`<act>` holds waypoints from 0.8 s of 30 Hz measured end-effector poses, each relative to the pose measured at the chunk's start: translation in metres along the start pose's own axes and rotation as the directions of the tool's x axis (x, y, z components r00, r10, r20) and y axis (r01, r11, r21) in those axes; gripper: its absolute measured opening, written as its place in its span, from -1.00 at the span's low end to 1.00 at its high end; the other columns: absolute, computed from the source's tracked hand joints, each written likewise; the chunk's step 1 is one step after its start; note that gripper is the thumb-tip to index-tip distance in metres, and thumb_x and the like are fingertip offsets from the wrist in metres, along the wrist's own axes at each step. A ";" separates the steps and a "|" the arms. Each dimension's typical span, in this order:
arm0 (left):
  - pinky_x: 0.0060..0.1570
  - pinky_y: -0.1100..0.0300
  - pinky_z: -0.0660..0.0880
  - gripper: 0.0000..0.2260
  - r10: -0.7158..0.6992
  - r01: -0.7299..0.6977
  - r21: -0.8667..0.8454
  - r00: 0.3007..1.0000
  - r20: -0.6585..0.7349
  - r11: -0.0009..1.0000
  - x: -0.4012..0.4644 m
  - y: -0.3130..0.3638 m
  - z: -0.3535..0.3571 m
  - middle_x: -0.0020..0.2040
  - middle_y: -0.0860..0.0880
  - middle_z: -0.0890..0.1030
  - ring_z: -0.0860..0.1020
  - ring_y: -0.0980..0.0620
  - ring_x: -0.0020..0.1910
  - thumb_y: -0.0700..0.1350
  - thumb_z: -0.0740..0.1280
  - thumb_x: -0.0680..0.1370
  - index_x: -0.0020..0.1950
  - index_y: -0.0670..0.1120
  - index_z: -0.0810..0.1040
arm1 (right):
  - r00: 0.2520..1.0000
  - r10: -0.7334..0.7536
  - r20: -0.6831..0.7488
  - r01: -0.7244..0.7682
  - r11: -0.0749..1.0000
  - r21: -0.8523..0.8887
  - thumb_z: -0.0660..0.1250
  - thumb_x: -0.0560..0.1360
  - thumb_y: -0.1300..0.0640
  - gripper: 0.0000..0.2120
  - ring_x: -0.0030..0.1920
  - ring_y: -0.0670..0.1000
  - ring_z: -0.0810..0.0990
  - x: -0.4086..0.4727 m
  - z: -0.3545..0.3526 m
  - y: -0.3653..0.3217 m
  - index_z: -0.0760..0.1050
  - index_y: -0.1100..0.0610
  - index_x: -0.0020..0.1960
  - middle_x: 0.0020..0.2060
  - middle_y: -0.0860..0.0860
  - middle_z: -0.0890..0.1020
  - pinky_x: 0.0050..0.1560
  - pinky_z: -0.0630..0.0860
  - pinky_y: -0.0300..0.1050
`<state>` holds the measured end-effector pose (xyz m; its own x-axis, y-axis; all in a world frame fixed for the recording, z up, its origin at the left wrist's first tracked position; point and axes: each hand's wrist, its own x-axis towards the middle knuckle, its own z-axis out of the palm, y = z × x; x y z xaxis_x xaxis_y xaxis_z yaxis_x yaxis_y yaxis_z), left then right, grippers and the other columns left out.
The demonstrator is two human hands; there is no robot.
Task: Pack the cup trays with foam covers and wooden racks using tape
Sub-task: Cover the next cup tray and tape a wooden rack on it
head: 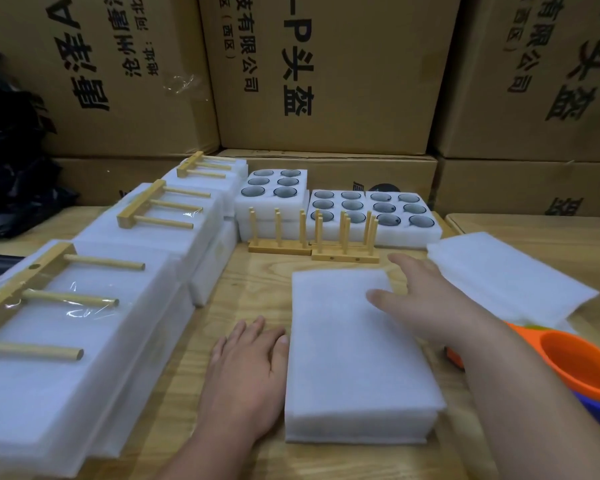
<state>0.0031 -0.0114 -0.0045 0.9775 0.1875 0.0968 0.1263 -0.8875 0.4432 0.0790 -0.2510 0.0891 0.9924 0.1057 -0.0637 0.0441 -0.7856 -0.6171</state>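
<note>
Both hands lie flat with fingers straight, the left hand (248, 358) beside and the right hand (426, 299) atop the foam cover (354, 358) just seated on its tray, so a wooden rack (279, 233) beyond the fingertips likely comes next.

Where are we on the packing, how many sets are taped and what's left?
Done: three covered trays along the left carry taped wooden racks, like the nearest taped rack. In hand: both hands, left hand and right hand, lie open on a covered tray, no rack yet. Left: standing racks and open cup trays behind.
</note>
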 end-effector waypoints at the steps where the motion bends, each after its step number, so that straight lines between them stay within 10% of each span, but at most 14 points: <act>1: 0.58 0.04 -0.04 -0.46 0.002 -0.002 0.000 1.000 -0.002 1.000 0.000 0.000 0.000 0.61 0.17 0.21 0.05 0.12 0.61 0.26 -0.18 0.59 0.47 0.29 0.36 | 0.998 -0.050 0.027 0.051 0.999 -0.004 0.33 0.51 -0.27 -0.20 0.57 0.04 0.17 -0.001 0.003 -0.001 0.05 -0.14 0.62 0.59 -0.09 0.07 0.47 0.27 0.00; 6: 0.57 0.04 -0.04 -0.51 -0.002 0.002 0.002 1.000 -0.009 1.000 0.000 0.000 0.001 0.61 0.17 0.21 0.05 0.11 0.61 0.23 -0.14 0.63 0.47 0.28 0.37 | 0.964 -0.052 0.261 0.086 0.989 -0.121 0.23 0.50 -0.41 -0.18 0.62 -0.04 -0.23 -0.005 0.024 -0.003 -0.09 -0.27 0.62 0.61 -0.18 -0.29 0.58 -0.03 0.02; 24: 0.54 0.09 -0.01 -0.49 0.200 -0.192 -0.308 0.980 -0.006 0.932 -0.008 0.000 -0.014 0.37 0.58 0.21 0.12 0.55 0.42 0.40 -0.19 0.50 0.45 0.48 0.14 | 0.963 0.073 0.258 -0.042 0.991 -0.125 0.19 0.55 -0.35 -0.22 0.62 0.10 0.05 -0.012 0.031 -0.019 -0.12 -0.22 0.63 0.58 -0.15 -0.40 0.51 0.22 0.04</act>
<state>-0.0076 -0.0072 0.0068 0.9819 0.0089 0.1890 -0.1221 -0.7330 0.6691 0.0626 -0.2184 0.0779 0.9294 0.2017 -0.3090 0.0165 -0.8594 -0.5111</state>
